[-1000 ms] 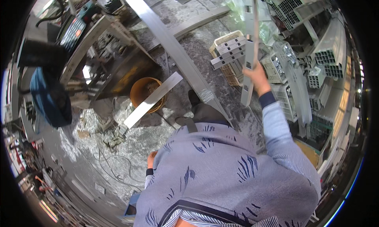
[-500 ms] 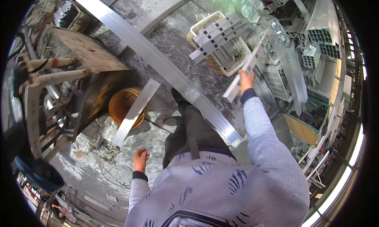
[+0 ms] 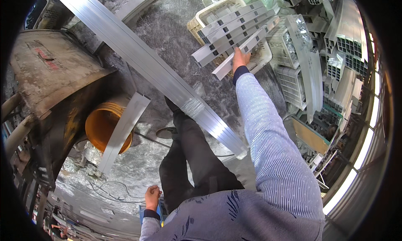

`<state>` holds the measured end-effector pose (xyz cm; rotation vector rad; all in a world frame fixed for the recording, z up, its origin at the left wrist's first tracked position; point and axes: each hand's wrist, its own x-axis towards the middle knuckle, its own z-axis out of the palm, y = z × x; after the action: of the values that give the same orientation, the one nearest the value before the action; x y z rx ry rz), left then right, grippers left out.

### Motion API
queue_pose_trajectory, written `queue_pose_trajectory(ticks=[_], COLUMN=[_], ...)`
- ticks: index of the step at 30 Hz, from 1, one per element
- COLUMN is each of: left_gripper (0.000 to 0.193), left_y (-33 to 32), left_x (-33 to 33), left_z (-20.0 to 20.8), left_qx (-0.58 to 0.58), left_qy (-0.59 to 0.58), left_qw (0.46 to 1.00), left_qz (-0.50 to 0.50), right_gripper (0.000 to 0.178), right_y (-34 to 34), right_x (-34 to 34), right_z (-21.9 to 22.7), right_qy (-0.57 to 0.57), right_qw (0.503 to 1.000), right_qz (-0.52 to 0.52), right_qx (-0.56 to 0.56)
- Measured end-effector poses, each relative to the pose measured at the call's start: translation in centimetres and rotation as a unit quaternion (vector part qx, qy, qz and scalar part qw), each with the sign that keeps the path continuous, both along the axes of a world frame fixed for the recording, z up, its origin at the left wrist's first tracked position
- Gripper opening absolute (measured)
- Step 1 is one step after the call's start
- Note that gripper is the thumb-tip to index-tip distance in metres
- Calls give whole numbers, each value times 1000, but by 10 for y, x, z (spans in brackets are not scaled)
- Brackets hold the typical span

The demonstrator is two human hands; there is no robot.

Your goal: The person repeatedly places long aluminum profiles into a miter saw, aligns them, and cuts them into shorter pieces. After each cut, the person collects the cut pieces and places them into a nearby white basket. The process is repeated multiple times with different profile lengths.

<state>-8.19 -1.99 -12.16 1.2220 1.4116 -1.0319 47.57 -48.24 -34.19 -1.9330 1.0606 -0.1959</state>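
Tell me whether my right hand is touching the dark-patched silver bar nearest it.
Touching: the head view shows your right hand gripping the dark-patched silver bar, with no gap visible between them.

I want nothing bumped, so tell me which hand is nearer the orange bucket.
Left. The left hand hangs by the left leg, below and right of the bucket in the picture; the right hand is farther off, up and right, gripping a metal bar.
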Motion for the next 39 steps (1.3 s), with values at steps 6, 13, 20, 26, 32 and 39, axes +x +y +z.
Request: queue_pose_trajectory(ticks=[6,13,20,26,32,39], left_gripper=[21,18,20,19,22,23], left_y=[-14,-29,-47,-71,-85,-101], left_x=[-5,-17,-24,-18,-14,-32], left_z=[-17,-34,-34,-25,-17,-14], left_qx=[-19,-4,44,93,94,85], left_qy=[-24,-40,-84,-104,-79,-106], left_qw=[999,999,994,989,991,990], left_qz=[19,-18,-51,-49,-43,32], right_gripper=[81,79,55,31,40,69], right_y=[15,-12,-35,62,243,350], right_x=[13,24,14,-56,-136,-91], right_z=[-22,-47,-54,-41,5,-19], right_qy=[28,49,86,33,67,163], right_qw=[998,992,986,992,835,660], right_qz=[4,91,86,117,531,725], right_qx=[-54,77,114,23,129,116])
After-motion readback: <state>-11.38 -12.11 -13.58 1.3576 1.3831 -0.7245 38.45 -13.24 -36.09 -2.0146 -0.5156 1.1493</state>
